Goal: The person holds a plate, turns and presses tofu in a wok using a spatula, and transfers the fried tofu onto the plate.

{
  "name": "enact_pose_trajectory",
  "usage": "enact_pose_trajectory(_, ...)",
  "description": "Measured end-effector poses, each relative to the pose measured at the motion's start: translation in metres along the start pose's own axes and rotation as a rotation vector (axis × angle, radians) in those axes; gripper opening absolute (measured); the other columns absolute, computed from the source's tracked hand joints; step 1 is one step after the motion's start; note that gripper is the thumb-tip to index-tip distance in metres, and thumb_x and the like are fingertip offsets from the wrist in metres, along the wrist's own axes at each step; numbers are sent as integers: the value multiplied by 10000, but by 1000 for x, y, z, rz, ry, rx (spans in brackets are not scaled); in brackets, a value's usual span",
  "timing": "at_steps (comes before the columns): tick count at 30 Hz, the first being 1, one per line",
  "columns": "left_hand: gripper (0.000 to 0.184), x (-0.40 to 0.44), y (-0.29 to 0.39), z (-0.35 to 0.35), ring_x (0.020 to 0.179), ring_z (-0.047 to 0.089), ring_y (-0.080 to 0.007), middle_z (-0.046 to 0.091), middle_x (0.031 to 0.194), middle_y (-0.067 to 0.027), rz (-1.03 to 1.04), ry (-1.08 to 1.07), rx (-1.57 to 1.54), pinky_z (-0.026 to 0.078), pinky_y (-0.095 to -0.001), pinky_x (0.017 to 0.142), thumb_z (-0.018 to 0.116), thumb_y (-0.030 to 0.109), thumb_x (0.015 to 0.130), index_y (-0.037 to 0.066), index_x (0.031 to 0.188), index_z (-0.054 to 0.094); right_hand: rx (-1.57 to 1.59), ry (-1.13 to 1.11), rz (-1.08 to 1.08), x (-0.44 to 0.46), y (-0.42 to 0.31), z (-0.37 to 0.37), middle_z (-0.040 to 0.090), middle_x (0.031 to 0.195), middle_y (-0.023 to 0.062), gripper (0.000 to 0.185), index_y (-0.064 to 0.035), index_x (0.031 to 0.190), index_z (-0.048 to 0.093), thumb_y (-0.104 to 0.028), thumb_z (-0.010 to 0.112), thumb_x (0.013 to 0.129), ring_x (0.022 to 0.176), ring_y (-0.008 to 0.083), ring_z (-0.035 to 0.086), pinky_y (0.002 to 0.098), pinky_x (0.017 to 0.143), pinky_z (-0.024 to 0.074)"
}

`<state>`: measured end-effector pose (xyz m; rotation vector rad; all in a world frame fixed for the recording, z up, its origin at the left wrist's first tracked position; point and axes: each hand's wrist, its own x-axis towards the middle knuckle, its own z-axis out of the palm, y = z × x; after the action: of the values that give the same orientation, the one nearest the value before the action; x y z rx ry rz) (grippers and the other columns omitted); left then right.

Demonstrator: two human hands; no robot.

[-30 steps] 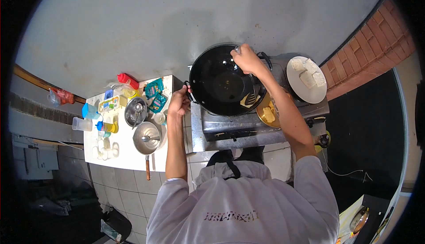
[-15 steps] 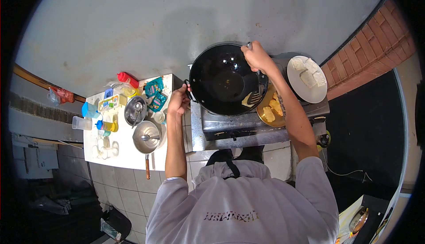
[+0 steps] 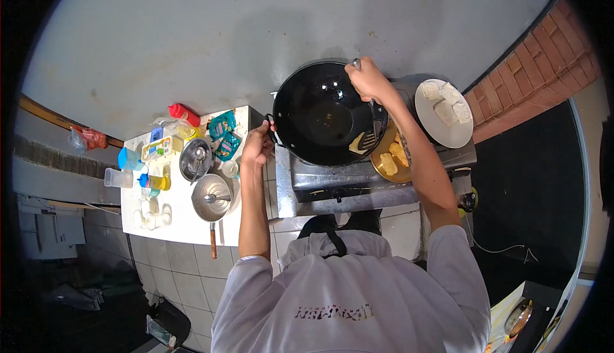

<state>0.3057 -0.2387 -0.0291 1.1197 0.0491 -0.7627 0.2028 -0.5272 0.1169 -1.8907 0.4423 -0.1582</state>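
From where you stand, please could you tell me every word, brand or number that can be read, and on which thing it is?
No text reads clearly.
Shirt: printed lettering, too stylised and blurred to quote.
Two green packets: print too small to read.
Pack with a yellow-green label: too blurred.
Blue patch beside it: any writing is too small.

A round, glossy black wok [image 3: 320, 113] is showing a wet shine inside. A slotted spatula [image 3: 369, 139] is slanting across its right side, blade low inside, where a pale yellow piece [image 3: 357, 144] is lying beside the slots.
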Motion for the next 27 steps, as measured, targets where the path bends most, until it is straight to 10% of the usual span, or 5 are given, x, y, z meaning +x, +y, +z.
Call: enact_pose_trajectory(27, 201, 2, -2, 1, 477, 327, 9, 569, 738, 48, 22, 12, 17, 222, -144, 414, 453, 212, 953, 63, 918, 582, 69, 72, -10, -8, 5, -4, 351, 454, 38, 319, -11, 543, 368, -130, 470, 821, 344, 142, 341, 349, 324, 283)
